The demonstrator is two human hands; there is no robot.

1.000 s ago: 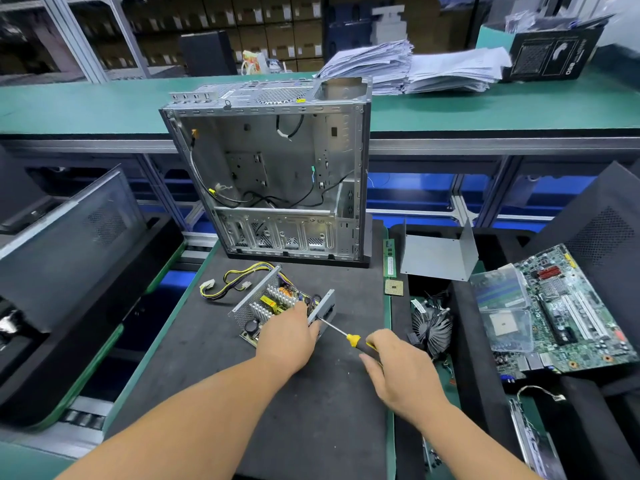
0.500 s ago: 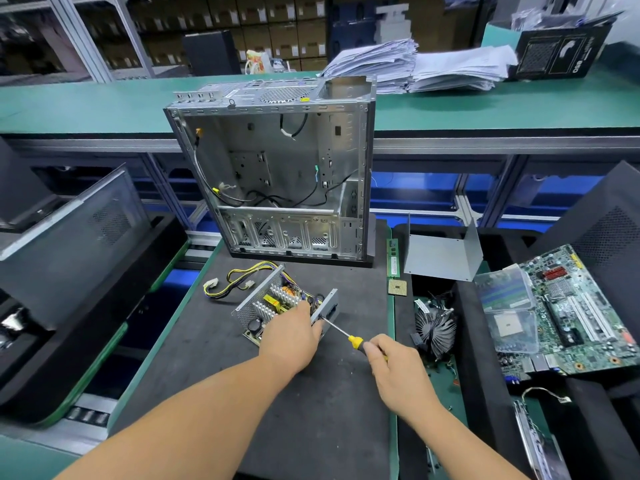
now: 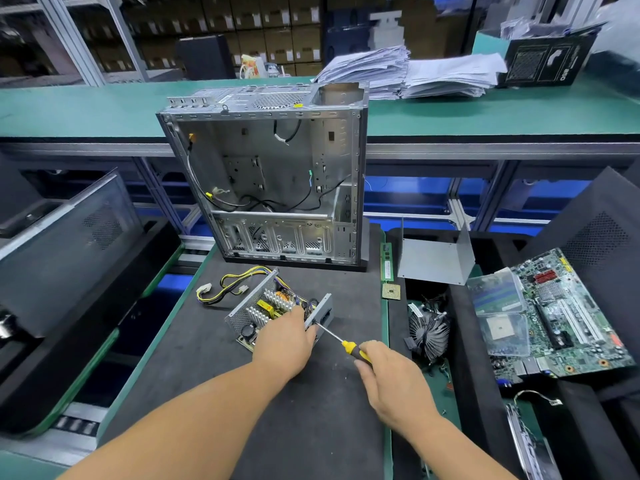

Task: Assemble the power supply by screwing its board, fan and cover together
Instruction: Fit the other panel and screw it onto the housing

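Power supply (image 3: 277, 315) opened on the dark mat (image 3: 304, 427) of the table, before the empty computer case (image 3: 270, 181), left hand (image 3: 284, 339) gripping its near edge, right hand (image 3: 391, 379) with fingers curled round a yellow-handled screwdriver (image 3: 341, 341), tip at the grey side plate (image 3: 320, 311).

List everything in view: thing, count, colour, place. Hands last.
power supply: one, silver, open, mat centre
screwdriver: one, yellow-black handle, tip at the supply's side
computer case: one, silver, upright behind supply
metal cover: one, grey, right of case
cooler fan: one, black, right tray
motherboard: one, green, far right
CPU chip: one, gold-green, mat's right edge
paper stacks: two, white, rear bench
left hand: rests on supply
right hand: grips screwdriver
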